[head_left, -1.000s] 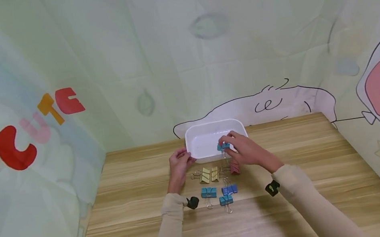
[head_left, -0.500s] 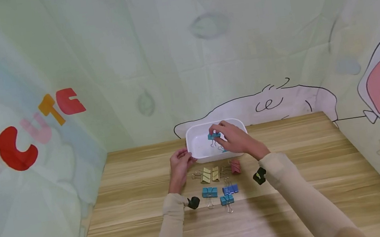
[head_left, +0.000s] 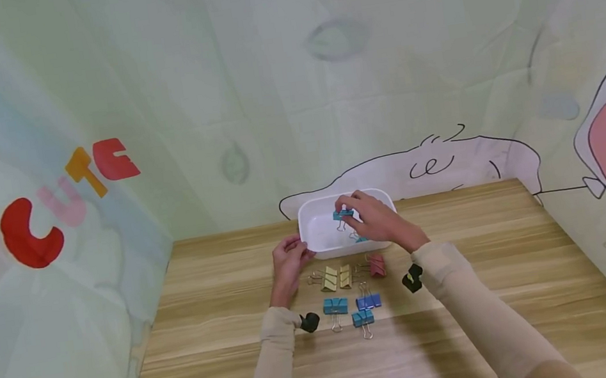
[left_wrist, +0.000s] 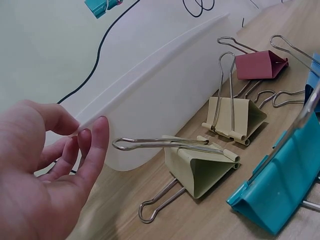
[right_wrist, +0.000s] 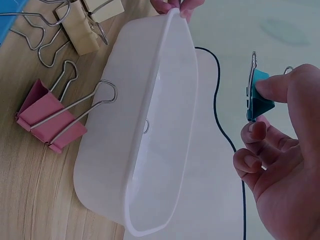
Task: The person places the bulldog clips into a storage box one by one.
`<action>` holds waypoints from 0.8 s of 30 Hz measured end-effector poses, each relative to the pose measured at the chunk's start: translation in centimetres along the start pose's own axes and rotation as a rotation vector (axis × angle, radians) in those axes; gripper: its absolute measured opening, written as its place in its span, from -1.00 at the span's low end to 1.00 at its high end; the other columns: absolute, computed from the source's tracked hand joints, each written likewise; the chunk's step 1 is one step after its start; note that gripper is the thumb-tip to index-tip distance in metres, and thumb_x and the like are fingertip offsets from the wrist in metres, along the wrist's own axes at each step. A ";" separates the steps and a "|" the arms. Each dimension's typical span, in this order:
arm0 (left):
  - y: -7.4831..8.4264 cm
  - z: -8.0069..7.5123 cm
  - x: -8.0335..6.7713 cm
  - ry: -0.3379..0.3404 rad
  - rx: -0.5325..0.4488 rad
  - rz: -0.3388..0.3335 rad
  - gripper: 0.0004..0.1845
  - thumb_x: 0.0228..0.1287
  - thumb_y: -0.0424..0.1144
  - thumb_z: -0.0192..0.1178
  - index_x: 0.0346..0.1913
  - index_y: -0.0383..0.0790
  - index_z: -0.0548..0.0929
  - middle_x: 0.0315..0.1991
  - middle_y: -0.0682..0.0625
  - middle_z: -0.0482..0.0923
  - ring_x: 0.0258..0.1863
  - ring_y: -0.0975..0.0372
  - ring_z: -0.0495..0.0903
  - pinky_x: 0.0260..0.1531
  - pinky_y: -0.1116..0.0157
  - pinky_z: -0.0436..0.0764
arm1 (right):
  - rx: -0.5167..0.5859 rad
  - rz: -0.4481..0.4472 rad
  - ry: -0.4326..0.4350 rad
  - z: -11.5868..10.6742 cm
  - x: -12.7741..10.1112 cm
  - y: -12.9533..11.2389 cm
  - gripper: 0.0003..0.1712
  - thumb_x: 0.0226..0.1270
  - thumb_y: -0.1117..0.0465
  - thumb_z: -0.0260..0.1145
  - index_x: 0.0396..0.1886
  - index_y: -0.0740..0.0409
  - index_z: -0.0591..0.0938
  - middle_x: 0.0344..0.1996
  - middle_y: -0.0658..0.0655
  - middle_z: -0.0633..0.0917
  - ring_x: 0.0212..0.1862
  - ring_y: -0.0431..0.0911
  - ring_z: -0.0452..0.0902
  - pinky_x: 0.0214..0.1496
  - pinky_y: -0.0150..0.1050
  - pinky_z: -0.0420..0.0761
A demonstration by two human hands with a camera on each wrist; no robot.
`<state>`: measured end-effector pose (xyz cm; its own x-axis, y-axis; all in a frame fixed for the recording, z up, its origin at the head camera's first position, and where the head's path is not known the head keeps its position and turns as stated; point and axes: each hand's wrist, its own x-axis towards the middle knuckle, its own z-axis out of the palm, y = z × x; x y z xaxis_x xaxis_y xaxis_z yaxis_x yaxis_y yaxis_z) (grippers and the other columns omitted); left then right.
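My left hand (head_left: 289, 263) pinches the near-left corner of a white plastic box (head_left: 320, 254) by its rim. Thumb and fingertips meet at that rim in the left wrist view. Over the box my right hand (head_left: 378, 220) holds a teal binder clip (right_wrist: 260, 95) between thumb and fingers, wire handles apart from the box. Some teal and a wire loop (right_wrist: 146, 126) show inside the box, mostly hidden. In front of the box lie two yellow binder clips (left_wrist: 202, 165), a red binder clip (right_wrist: 52, 117), a blue binder clip (head_left: 368, 302) and two teal binder clips (head_left: 335, 305).
The box stands at the back of a wood-grain table (head_left: 227, 354), close to a printed cloth backdrop (head_left: 202, 132). Cloth also hangs at the left and right sides. Each wrist wears a small black camera (head_left: 309, 322).
My right hand has carried the teal clip forward and left, from the box's near rim to over its middle, then nearly stopped. My left hand stays on the rim.
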<state>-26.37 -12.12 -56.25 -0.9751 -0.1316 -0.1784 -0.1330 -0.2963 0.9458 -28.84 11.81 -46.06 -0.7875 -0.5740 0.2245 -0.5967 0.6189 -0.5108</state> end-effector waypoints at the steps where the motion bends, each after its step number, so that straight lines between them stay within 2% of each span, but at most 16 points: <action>1: 0.0 0.0 0.0 0.000 -0.001 -0.002 -0.61 0.43 -0.56 0.15 0.25 -0.63 0.44 -0.08 -0.20 0.48 -0.20 0.04 0.68 -0.12 0.29 0.81 | -0.001 -0.001 0.001 0.0 0.0 0.1 -0.79 0.58 0.23 0.24 0.12 0.08 0.57 0.02 0.22 0.64 0.06 0.16 0.56 0.05 0.07 0.70; 10: 0.3 0.1 -0.2 0.008 -0.015 -0.003 -0.62 0.42 -0.57 0.15 0.24 -0.64 0.46 -0.10 -0.19 0.47 -0.20 0.01 0.67 -0.20 0.34 0.81 | -0.010 -0.010 0.028 -0.1 0.3 0.3 -0.80 0.58 0.23 0.23 0.11 0.06 0.57 -0.02 0.24 0.64 -0.09 0.08 0.55 -0.15 -0.04 0.69; 13: 0.2 0.1 -0.2 0.010 -0.015 -0.003 -0.63 0.42 -0.57 0.15 0.23 -0.63 0.46 -0.10 -0.19 0.47 -0.21 0.01 0.67 -0.20 0.33 0.81 | -0.005 -0.001 0.029 -0.1 0.3 0.3 -0.79 0.58 0.22 0.23 0.13 0.06 0.57 0.01 0.26 0.62 -0.10 0.08 0.55 -0.16 -0.05 0.70; 16: 0.2 0.1 -0.2 0.011 -0.010 -0.007 -0.63 0.42 -0.57 0.16 0.23 -0.62 0.47 -0.09 -0.20 0.47 -0.19 -0.01 0.67 -0.20 0.33 0.81 | 0.020 0.037 0.018 -0.2 0.2 0.4 -0.68 0.55 0.14 0.30 0.20 0.05 0.54 0.12 0.31 0.56 -0.10 0.14 0.57 -0.12 -0.01 0.73; 20: 0.2 0.2 -0.2 0.013 -0.005 -0.009 -0.64 0.42 -0.56 0.16 0.22 -0.62 0.47 -0.09 -0.20 0.47 -0.21 0.01 0.66 -0.21 0.34 0.81 | 0.038 0.100 -0.011 -0.3 -0.1 0.4 -0.45 0.44 -0.02 0.42 0.32 -0.01 0.49 0.27 0.34 0.44 -0.02 0.25 0.59 0.02 0.13 0.75; 24: 0.2 0.1 -0.2 0.014 -0.007 -0.004 -0.62 0.43 -0.57 0.14 0.24 -0.64 0.44 -0.09 -0.20 0.46 -0.21 0.02 0.66 -0.22 0.35 0.81 | 0.031 0.135 -0.032 -0.3 -0.8 0.5 -0.34 0.37 -0.13 0.46 0.35 -0.03 0.48 0.30 0.30 0.43 0.06 0.22 0.56 0.10 0.18 0.72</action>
<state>-26.21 -12.01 -56.01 -0.9720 -0.1441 -0.1857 -0.1352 -0.3033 0.9432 -28.57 12.74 -46.24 -0.8545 -0.5041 0.1255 -0.4804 0.6749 -0.5601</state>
